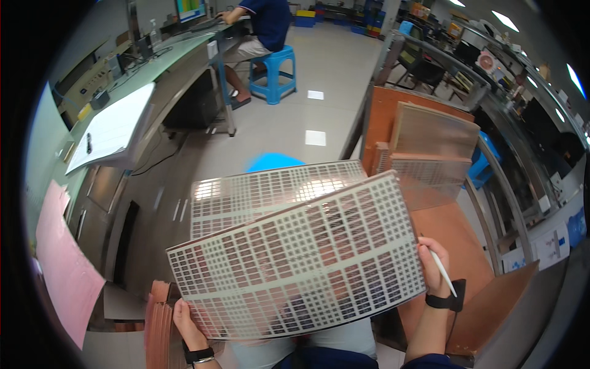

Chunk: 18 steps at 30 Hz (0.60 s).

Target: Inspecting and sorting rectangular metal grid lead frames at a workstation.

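Floor (347,67) is shining behind. Left hand (188,323) and right hand (432,265), plus white stick (444,275), are gripping 1 patterned panel (298,261) by its side edges; even support is probably limiting flex.

At the top centre I see a co-worker (270,24) on a blue plastic stool (274,77), one hand near the lit monitor (191,10). In the upper left I make out a spray bottle (154,32) and, lower, white paper (120,123) bearing a black pen (89,143); a pink fan (486,60) sits upper right.
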### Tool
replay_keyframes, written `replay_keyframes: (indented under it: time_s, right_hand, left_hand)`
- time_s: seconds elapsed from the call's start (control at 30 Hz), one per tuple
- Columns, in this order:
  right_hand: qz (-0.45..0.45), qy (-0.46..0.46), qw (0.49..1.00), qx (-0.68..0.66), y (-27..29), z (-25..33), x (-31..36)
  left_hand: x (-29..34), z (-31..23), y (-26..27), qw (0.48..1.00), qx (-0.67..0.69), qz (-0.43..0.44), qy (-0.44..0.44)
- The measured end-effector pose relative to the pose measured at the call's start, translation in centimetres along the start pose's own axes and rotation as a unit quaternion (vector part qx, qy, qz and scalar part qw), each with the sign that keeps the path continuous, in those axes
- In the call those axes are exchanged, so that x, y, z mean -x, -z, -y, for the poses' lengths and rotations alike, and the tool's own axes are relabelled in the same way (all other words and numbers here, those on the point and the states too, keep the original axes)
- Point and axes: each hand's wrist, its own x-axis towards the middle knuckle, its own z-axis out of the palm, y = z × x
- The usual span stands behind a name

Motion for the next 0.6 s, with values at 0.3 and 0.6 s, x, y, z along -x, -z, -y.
replay_keyframes:
  time_s: [0.3,0.6]
  right_hand:
    - [-0.027,-0.012,1.0,0.009,1.3,-0.3,-0.2]
    - [-0.066,-0.001,0.99,0.125,4.5,-2.9,-0.9]
  left_hand:
    - [0.6,-2.7,-0.7,0.995,0.072,0.071,-0.015]
    - [2.5,-4.4,-3.0,0.969,0.149,0.194,0.029]
